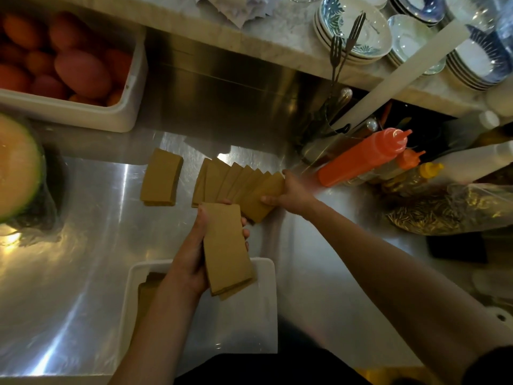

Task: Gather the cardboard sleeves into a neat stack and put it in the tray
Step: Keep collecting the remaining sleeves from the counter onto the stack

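Note:
My left hand [194, 251] grips a stack of brown cardboard sleeves [226, 248], held above the far edge of the white tray [266, 301]. Part of another pile of sleeves [148, 287] lies inside the tray, half hidden by my left forearm. A fanned row of sleeves [230, 182] lies on the steel counter beyond it. My right hand [288, 193] pinches the rightmost sleeves of that fan. A separate small stack of sleeves [160, 177] rests on the counter to the left of the fan.
A white tub of mangoes [122, 112] stands at the back left and a cut melon [16, 168] at the left edge. Orange squeeze bottles [363, 157], a utensil holder [327, 123] and a plastic bag [444, 209] crowd the right. Plates [358, 31] sit on the raised shelf.

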